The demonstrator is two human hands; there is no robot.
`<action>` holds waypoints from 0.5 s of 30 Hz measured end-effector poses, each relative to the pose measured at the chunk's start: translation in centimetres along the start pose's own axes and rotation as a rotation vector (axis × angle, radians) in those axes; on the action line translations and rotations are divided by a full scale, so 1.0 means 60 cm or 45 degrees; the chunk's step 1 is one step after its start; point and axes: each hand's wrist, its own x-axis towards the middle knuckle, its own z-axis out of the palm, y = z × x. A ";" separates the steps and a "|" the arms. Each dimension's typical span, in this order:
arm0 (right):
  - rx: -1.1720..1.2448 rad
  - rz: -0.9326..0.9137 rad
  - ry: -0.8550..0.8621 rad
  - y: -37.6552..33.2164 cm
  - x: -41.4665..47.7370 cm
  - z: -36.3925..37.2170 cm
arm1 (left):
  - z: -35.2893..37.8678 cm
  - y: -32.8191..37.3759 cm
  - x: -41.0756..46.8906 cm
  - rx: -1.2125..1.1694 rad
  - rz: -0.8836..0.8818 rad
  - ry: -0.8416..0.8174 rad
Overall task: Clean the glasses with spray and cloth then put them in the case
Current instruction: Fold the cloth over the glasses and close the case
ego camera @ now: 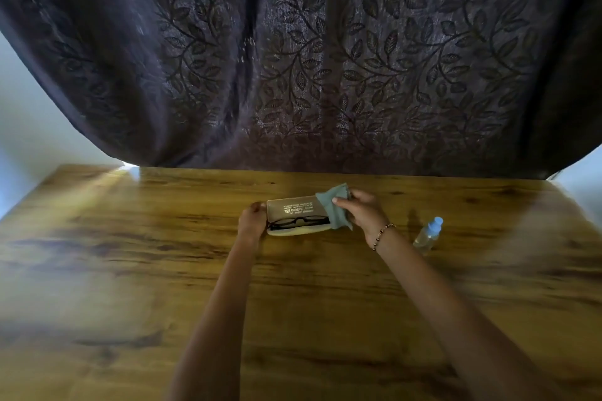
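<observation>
A beige glasses case lies open on the wooden table, its lid raised toward the curtain. Black-framed glasses lie inside it. My left hand grips the left end of the case. My right hand pinches a grey-green cloth that drapes over the right end of the case. A small clear spray bottle with a pale blue cap stands on the table to the right of my right wrist.
A dark leaf-patterned curtain hangs right behind the table's far edge. Bare wood stretches to the left and in front of the case.
</observation>
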 end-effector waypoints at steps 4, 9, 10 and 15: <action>-0.103 -0.033 -0.001 0.005 0.010 0.005 | 0.004 -0.004 0.009 -0.041 0.064 -0.021; -0.389 -0.148 -0.002 0.010 0.015 0.012 | 0.003 -0.012 -0.016 -0.101 0.283 0.020; -0.485 -0.193 -0.027 0.009 0.013 0.015 | 0.003 -0.014 -0.020 -0.105 0.307 0.027; -0.855 -0.424 -0.031 0.014 0.008 0.036 | 0.009 -0.023 -0.033 -0.140 0.320 0.065</action>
